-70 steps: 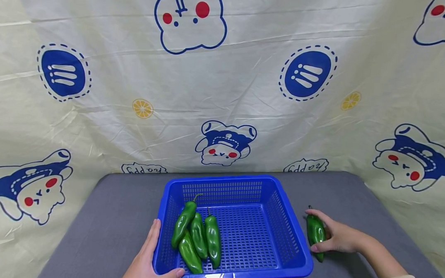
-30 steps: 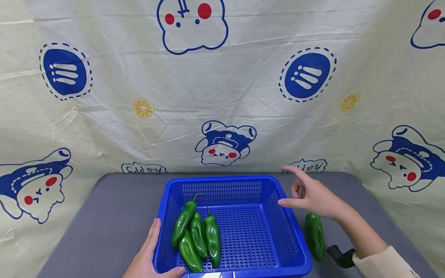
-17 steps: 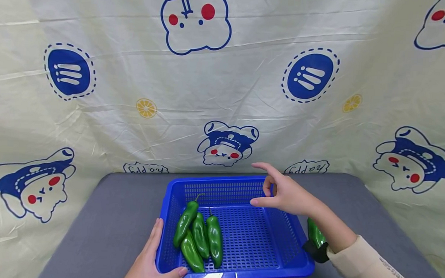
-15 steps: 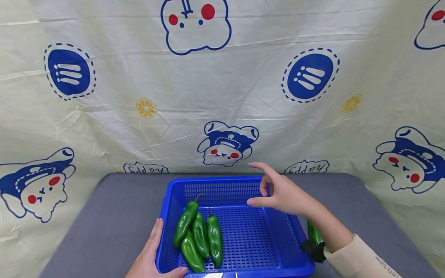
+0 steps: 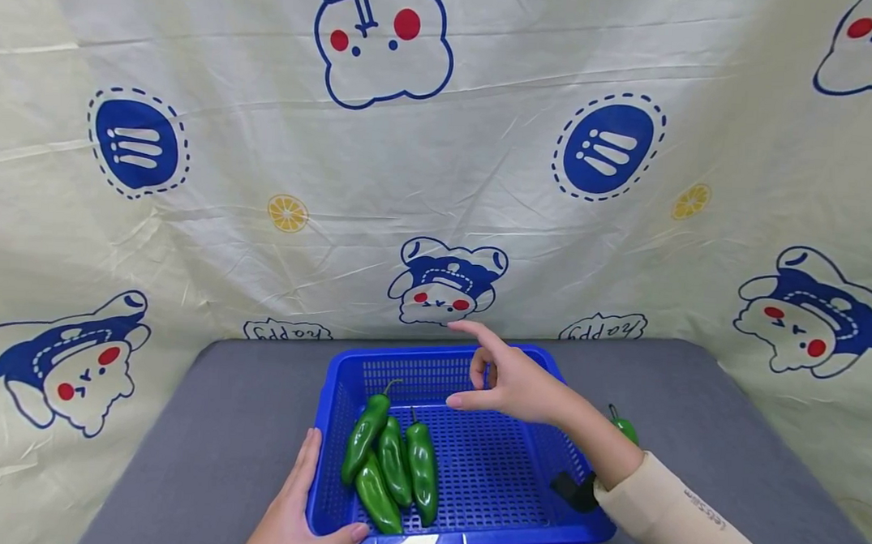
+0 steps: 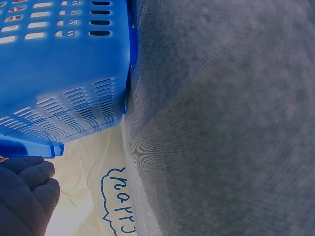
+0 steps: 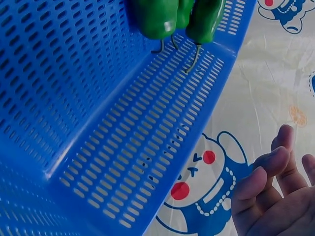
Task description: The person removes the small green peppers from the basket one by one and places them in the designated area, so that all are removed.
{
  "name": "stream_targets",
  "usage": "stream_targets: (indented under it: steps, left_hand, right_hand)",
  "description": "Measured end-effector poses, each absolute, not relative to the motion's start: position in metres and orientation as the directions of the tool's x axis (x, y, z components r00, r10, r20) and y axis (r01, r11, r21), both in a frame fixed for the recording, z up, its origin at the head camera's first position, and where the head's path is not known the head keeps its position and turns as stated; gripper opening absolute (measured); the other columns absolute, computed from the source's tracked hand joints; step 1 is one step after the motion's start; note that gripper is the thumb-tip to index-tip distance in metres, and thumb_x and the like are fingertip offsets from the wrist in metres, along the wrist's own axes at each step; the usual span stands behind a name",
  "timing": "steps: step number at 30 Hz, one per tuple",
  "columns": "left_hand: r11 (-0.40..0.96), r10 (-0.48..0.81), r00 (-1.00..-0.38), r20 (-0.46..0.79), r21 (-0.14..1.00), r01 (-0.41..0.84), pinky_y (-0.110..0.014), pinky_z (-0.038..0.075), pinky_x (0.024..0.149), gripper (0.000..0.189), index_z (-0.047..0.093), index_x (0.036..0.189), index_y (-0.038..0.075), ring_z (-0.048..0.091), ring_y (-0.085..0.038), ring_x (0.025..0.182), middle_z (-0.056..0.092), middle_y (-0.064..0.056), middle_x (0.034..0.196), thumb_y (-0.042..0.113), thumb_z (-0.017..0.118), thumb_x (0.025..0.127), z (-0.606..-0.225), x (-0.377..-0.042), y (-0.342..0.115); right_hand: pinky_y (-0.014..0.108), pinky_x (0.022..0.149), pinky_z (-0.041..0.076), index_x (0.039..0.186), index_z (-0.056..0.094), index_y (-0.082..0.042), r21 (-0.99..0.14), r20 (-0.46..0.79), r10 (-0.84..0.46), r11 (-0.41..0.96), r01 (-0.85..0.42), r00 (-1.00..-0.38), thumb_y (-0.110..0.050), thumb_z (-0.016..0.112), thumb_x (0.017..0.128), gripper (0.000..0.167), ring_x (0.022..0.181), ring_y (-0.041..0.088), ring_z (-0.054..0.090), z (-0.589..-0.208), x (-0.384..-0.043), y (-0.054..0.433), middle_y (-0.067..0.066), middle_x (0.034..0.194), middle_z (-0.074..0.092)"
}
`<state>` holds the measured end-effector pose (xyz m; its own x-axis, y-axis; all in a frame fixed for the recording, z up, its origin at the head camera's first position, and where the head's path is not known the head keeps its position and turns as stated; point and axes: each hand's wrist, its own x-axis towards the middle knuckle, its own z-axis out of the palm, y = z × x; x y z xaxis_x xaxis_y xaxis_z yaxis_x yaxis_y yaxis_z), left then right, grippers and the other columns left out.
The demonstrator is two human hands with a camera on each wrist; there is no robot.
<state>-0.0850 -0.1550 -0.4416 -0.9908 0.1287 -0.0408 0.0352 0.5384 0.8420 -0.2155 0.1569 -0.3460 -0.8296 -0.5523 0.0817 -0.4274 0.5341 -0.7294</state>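
Note:
A blue plastic basket stands on the grey table. My left hand holds its near left corner, thumb over the front rim and fingers along the outer left wall. Several green chili peppers lie together in the basket's left half, stems pointing away. Above the basket's middle hovers my right hand, holding nothing, its thumb and index finger spread apart and the other fingers curled. Right of the basket, another green chili pepper lies on the table, mostly hidden by my right forearm.
The grey table extends on both sides of the basket. A cream printed cloth hangs behind it. A black band is at my right wrist, by the pale sleeve.
My right hand has left the chili pepper on the table, risen, and moved left over the basket with nothing in it. The left hand stays at the basket's corner.

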Motion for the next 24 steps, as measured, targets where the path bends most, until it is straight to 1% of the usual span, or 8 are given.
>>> stream_targets:
  steps: [6,10,15,19,24]
  left_hand:
    - [0.535,0.135,-0.990,-0.033,0.844,0.045,-0.072,0.028,0.110,0.122,0.001,0.161,0.021,0.014,-0.050,0.149,0.000,-0.016,0.168,0.040,0.084,0.074,-0.442,-0.085,-0.155]
    - [0.528,0.132,-0.991,-0.036,0.848,0.039,-0.072,0.028,0.110,0.122,0.000,0.161,0.022,0.014,-0.051,0.148,0.000,-0.016,0.168,0.040,0.084,0.074,-0.442,-0.085,-0.155]
    - [0.533,0.134,-0.991,-0.031,0.845,0.045,-0.072,0.027,0.110,0.123,0.000,0.161,0.021,0.014,-0.051,0.149,0.000,-0.017,0.168,0.040,0.084,0.073,-0.443,-0.085,-0.155]
    - [0.537,0.133,-0.991,-0.027,0.842,0.049,-0.071,0.028,0.110,0.123,0.001,0.161,0.021,0.015,-0.051,0.148,0.001,-0.018,0.168,0.040,0.084,0.073,-0.443,-0.085,-0.155]
    - [0.542,0.124,-0.992,-0.034,0.839,0.040,-0.071,0.029,0.110,0.123,0.001,0.161,0.020,0.017,-0.051,0.148,0.002,-0.017,0.168,0.041,0.084,0.073,-0.442,-0.085,-0.154]
  right_hand:
    - [0.025,0.054,0.043,0.152,0.026,-0.036,-0.740,0.070,-0.568,0.522,-0.424,-0.820,-0.042,0.081,0.081,0.090,0.058,0.012,0.046,-0.353,-0.218,0.149,0.001,0.081,0.056]
    - [0.024,0.052,0.043,0.151,0.025,-0.039,-0.744,0.048,-0.589,0.518,-0.422,-0.807,-0.042,0.081,0.081,0.090,0.057,0.014,0.047,-0.362,-0.220,0.142,0.001,0.080,0.057]
    - [0.024,0.051,0.043,0.152,0.022,-0.041,-0.743,0.021,-0.604,0.524,-0.417,-0.797,-0.042,0.083,0.080,0.094,0.058,0.015,0.047,-0.376,-0.219,0.132,0.007,0.084,0.059]
    - [0.025,0.052,0.043,0.154,0.021,-0.037,-0.722,-0.022,-0.619,0.553,-0.416,-0.785,-0.041,0.084,0.078,0.098,0.059,0.013,0.048,-0.388,-0.219,0.127,0.007,0.086,0.060]
    - [0.025,0.055,0.043,0.155,0.020,-0.035,-0.698,-0.100,-0.656,0.582,-0.417,-0.748,-0.044,0.083,0.078,0.100,0.061,0.011,0.049,-0.400,-0.219,0.120,0.009,0.089,0.064]
